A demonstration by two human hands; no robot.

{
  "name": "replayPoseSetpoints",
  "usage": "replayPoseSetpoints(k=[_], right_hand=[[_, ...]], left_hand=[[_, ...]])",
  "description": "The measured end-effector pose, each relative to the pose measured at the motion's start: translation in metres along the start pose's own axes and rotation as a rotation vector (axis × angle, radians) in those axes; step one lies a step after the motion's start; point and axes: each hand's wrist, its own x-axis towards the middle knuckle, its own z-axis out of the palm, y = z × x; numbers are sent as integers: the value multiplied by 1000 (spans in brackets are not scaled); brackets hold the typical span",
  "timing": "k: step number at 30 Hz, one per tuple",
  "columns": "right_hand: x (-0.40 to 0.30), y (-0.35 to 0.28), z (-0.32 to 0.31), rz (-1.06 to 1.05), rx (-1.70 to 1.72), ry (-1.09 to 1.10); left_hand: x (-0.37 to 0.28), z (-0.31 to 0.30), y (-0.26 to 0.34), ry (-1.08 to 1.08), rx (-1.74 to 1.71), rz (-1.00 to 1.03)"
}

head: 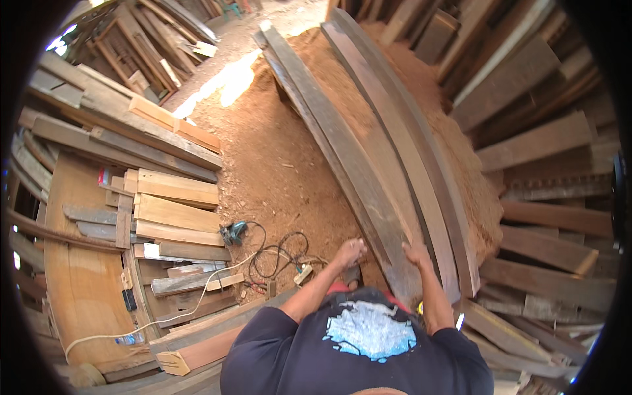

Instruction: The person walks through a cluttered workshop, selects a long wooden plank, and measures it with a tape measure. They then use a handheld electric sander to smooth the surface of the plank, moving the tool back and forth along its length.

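Note:
A long, weathered wooden plank (340, 128) runs from before my body towards the far side, with a narrower timber edge along its left. My right hand (417, 253) grips the near part of its right edge, thumb over the wood. Close to the left edge is my left hand (350, 253), its fingers curled; whether it touches the wood is unclear. To the right, a second long board (414, 173) lies alongside a darker beam (439, 163). Both fisheye-bent lengths rise above sawdust-covered ground (281, 182).
Stacked boards (177, 212) crowd the left, beside a teal power tool (233, 233) with a looping black cord (253, 269). A power strip (302, 274) lies near my left forearm. More timber (543, 143) lines the right. A plastic bottle (130, 339) rests at lower left.

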Motion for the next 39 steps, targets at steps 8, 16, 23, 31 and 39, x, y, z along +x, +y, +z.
replayPoseSetpoints(k=[8, 16, 23, 31, 39], right_hand=[[-30, -65, -27, 118, -102, -184], [-33, -56, -2, -90, -120, -169], [-44, -58, 45, -144, -98, -412], [-59, -91, 88, -144, -109, -643], [-50, -100, 143, -347, -137, -957]], left_hand=[[-7, 13, -55, 18, 204, -172], [10, 36, -85, 62, -186, -434], [4, 39, -72, -39, -566, -193], [-20, -10, -89, 414, -4, -377], [-67, -24, -35, 549, 582, -519]])
